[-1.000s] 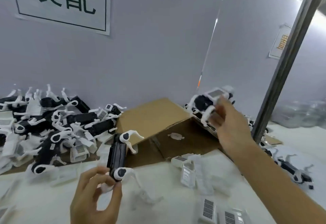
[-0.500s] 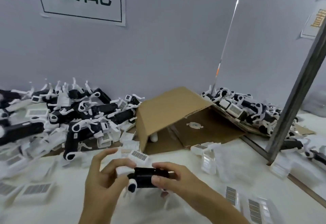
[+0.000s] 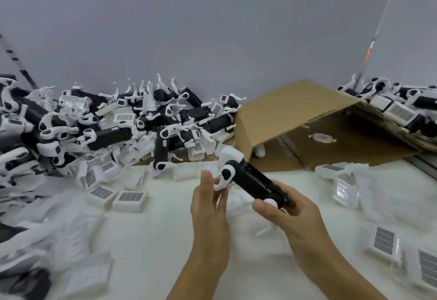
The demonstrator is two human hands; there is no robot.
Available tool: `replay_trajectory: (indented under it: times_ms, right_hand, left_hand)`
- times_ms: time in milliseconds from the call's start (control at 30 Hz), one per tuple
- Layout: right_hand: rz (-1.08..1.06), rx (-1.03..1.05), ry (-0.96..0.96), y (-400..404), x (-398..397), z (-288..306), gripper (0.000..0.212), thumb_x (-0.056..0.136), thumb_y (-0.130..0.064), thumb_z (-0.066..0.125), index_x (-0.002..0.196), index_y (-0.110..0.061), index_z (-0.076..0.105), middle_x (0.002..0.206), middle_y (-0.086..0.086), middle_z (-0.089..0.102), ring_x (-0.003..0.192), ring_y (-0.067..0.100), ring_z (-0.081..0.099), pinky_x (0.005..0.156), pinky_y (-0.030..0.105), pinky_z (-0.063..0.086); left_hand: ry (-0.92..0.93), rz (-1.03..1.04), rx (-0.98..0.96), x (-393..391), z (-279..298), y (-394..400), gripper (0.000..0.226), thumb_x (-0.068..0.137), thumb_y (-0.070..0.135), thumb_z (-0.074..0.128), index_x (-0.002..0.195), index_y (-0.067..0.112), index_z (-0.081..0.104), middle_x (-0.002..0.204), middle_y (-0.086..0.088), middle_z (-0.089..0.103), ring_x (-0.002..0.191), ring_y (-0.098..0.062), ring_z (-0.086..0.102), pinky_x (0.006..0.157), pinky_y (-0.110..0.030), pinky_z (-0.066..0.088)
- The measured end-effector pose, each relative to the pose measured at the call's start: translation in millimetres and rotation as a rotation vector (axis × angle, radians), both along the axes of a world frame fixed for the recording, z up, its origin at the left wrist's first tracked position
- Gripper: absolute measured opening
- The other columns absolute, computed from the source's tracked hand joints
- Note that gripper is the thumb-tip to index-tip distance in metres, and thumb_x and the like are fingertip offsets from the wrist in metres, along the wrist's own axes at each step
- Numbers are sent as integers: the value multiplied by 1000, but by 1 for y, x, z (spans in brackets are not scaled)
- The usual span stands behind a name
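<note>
The person is holding one black unit (image 3: 254, 182) in the air above the white table (image 3: 153, 240), just in front of the tipped cardboard box (image 3: 283, 115). The unit is lying at a slant, its far end raised toward the box.

The right hand (image 3: 290, 212) is gripping the near end, its fingers (image 3: 283, 189) and thumb curling round the black body beside a white end cap. The left hand (image 3: 209, 207) is pinching the white arm (image 3: 224, 176) at the far end between thumb and fingertips. Whether that arm is seated fully cannot be told, as the joint is blurring.

Judged from the layout, this is looking like repeat assembly work in mid-run. A large pile of finished-looking units (image 3: 106, 129) is lying against the wall on the left, and a second pile (image 3: 397, 103) is resting on the cardboard flap at the right. The unit in hand is appearing to be at the stage of fitting or adjusting its white arm, so this piece is not yet done.

Remaining stock is plentiful: labelled white pieces (image 3: 130, 197) are lying loose across the table on both sides of the hands, and one small white part (image 3: 321, 137) is sitting inside the box. A good deal of work is therefore likely remaining.
</note>
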State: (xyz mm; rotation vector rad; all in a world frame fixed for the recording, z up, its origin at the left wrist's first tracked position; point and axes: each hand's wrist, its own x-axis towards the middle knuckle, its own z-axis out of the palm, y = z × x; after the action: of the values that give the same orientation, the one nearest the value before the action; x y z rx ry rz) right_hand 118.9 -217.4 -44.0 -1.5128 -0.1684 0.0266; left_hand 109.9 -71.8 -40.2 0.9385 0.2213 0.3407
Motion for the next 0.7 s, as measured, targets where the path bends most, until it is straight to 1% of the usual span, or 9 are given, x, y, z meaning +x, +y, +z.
replay_trajectory:
  times_ms: [100, 167, 233, 300, 400, 467, 567, 633, 700]
  right_hand:
    - [-88, -36, -60, -2, -5, -2, 58, 44, -61, 86, 96, -40, 73, 94, -6, 73, 86, 11, 68, 74, 23, 50]
    - [-137, -62, -112, -2, -7, -2, 57, 44, -65, 84, 96, -45, 72, 93, -8, 70, 85, 10, 67, 72, 22, 52]
    - [-143, -60, -159, 1, -9, -1, 53, 47, -64, 85, 96, -52, 69, 95, -11, 67, 88, 7, 68, 71, 19, 54]
    - [-96, -47, -143, 4, -11, -1, 53, 52, -59, 87, 100, -55, 67, 101, -16, 67, 94, 6, 68, 77, 23, 56]
    - [-45, -134, -132, 6, -14, -2, 62, 51, -64, 83, 107, -45, 67, 106, -15, 67, 98, 7, 67, 88, 33, 56]
    - [-69, -225, -188, 6, -15, 0, 58, 52, -71, 81, 103, -45, 68, 99, -13, 65, 97, 5, 63, 86, 25, 50]
    - [-56, -280, -200, 3, -12, 1, 55, 56, -69, 83, 106, -49, 68, 100, -14, 63, 101, 2, 60, 85, 18, 43]
    - [38, -289, -149, 1, -9, 0, 72, 59, -65, 85, 125, -50, 59, 115, -26, 58, 112, -8, 54, 90, 16, 41]
    - [98, -283, -128, -3, -7, 0, 93, 61, -57, 86, 140, -53, 39, 131, -40, 44, 123, -21, 41, 98, 11, 39]
  left_hand:
    - [8, -123, 173, -5, -2, -8, 73, 59, 56, 85, 116, 16, 62, 113, 1, 76, 110, -8, 69, 82, -16, 53]
    - [19, -164, 208, -5, -7, -8, 78, 57, 52, 87, 124, 25, 59, 122, 2, 72, 122, -12, 63, 97, -26, 48]
    - [28, -183, 266, -7, -7, -10, 86, 58, 58, 87, 133, 30, 57, 135, 0, 65, 133, -17, 55, 110, -42, 42]
    - [36, -199, 288, -9, -5, -13, 82, 59, 64, 85, 130, 29, 62, 135, -5, 65, 131, -22, 57, 111, -48, 43]
    - [-15, -296, 263, -9, -2, -14, 43, 71, 54, 79, 108, 33, 74, 115, -6, 75, 112, -23, 70, 92, -34, 56]
    - [-26, -323, 244, -8, -1, -11, 33, 78, 44, 79, 107, 28, 75, 114, -10, 75, 110, -25, 71, 84, -27, 58]
    - [-37, -317, 279, -8, 2, -5, 29, 84, 35, 74, 109, 22, 75, 113, -13, 74, 111, -28, 70, 90, -33, 57]
    - [-42, -264, 380, -6, 0, -2, 28, 83, 31, 75, 109, 23, 76, 110, -10, 76, 110, -27, 71, 93, -36, 56]
    - [-75, -172, 612, -7, 0, 1, 44, 84, 22, 78, 125, 39, 67, 113, 3, 76, 110, -19, 70, 90, -27, 56]
